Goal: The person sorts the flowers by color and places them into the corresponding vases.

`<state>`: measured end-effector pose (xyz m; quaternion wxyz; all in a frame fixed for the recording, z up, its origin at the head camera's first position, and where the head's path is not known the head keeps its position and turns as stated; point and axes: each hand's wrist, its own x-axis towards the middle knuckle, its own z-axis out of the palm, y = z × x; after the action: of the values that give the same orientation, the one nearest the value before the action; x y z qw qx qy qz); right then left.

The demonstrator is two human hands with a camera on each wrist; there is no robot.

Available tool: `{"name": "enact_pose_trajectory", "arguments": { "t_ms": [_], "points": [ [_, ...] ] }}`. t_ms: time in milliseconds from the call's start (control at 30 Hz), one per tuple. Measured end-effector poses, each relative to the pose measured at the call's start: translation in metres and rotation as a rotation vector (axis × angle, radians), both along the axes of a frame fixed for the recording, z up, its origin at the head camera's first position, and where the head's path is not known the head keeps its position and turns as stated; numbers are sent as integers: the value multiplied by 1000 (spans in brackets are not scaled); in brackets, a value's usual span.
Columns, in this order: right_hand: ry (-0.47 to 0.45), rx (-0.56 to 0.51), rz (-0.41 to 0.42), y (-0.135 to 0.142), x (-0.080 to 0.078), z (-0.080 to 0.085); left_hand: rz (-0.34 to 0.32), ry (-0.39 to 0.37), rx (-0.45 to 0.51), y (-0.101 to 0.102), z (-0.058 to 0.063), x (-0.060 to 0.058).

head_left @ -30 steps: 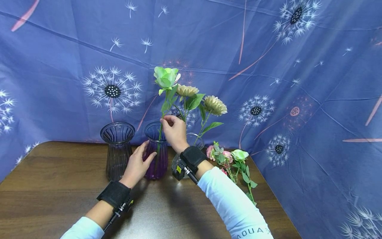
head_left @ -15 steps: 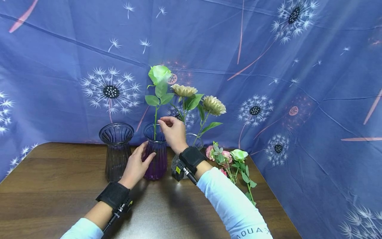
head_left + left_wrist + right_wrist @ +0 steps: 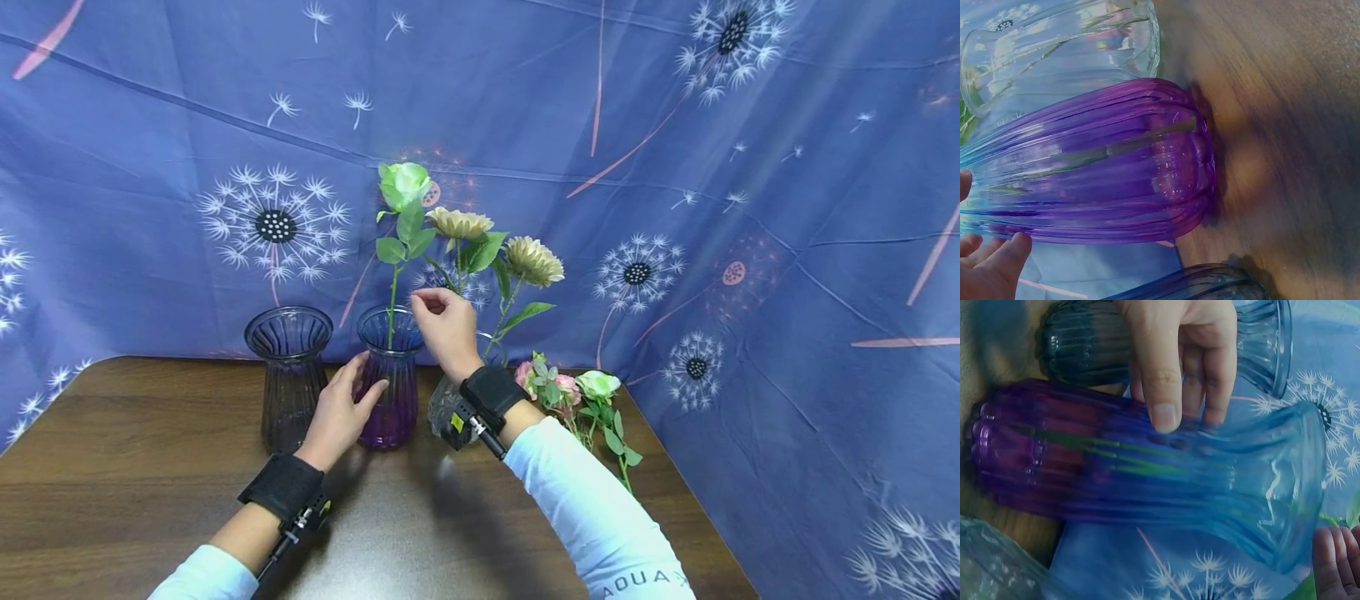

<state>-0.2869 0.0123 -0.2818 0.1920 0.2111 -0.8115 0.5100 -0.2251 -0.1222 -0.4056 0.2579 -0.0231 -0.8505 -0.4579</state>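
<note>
On the wooden bench (image 3: 150, 483), the left hand (image 3: 337, 412) rests thumb and fingers against the left side of the purple vase (image 3: 390, 408), its grip spread, while the right hand (image 3: 448, 329), loosely bent and holding nothing, is just beside the vase's rim. The pale green rose (image 3: 405, 185) stands in that vase, between a dark vase (image 3: 288, 400) and a clear vase (image 3: 441, 410) with cream flowers (image 3: 534, 260); pink and white flowers (image 3: 567, 389) lie at right, before a blue cloth (image 3: 517, 100).

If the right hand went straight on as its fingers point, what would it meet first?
Likely the stem in the purple vase, just beyond the right hand in the head view; depth is unclear.
</note>
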Motion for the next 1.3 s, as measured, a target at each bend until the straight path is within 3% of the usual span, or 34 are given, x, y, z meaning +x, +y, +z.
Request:
{"name": "enact_pose_trajectory", "arguments": {
  "t_ms": [600,1033,1300],
  "points": [
    [6,-29,-105,54,-8,8,-14,-44,-9,0,0,1],
    [-18,-88,-152,100,-9,11,-8,9,6,1,-2,-2],
    [-68,-129,-211,145,-13,2,-10,-22,26,0,-1,-1]
  ]
}}
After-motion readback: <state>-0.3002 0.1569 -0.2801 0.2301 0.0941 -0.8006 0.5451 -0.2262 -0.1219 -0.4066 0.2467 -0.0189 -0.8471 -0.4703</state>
